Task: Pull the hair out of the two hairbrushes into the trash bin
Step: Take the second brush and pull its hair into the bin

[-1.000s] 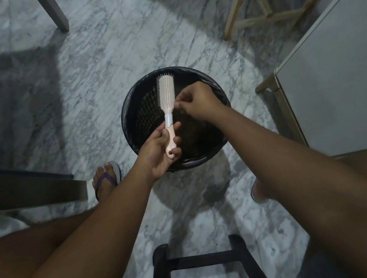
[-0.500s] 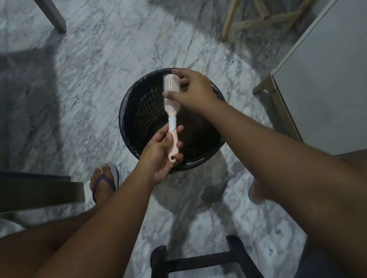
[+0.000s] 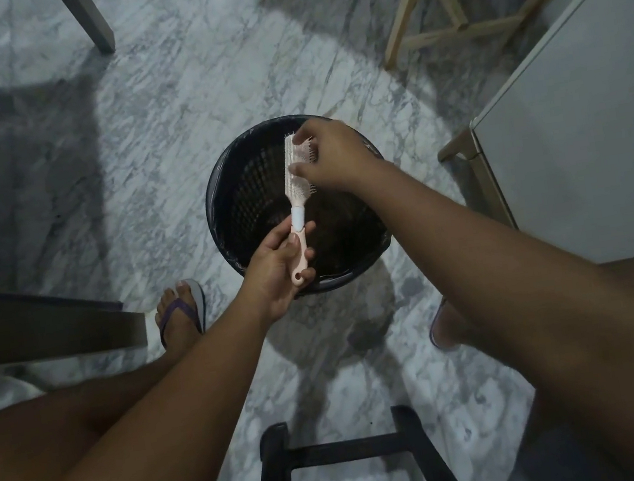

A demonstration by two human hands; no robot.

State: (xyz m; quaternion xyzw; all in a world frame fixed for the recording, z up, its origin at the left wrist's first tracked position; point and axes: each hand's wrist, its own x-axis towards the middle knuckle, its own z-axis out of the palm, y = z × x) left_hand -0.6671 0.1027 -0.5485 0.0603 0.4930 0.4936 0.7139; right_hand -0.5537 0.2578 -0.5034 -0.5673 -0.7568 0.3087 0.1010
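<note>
Over the black mesh plastic trash bin point(image 3: 235, 194), the right hand point(image 3: 330, 157) has moved to the twelve o'clock end of the pink plastic hairbrush point(image 3: 296, 186), fingers pinching its bristles for another pull; the left hand point(image 3: 277, 272) stays clenched on the handle.

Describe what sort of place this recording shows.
Probably a room in a home: grey-veined marble floor, black perforated plastic trash bin lined with a bag, pale wooden furniture legs, and a flip-flop-clad foot.
</note>
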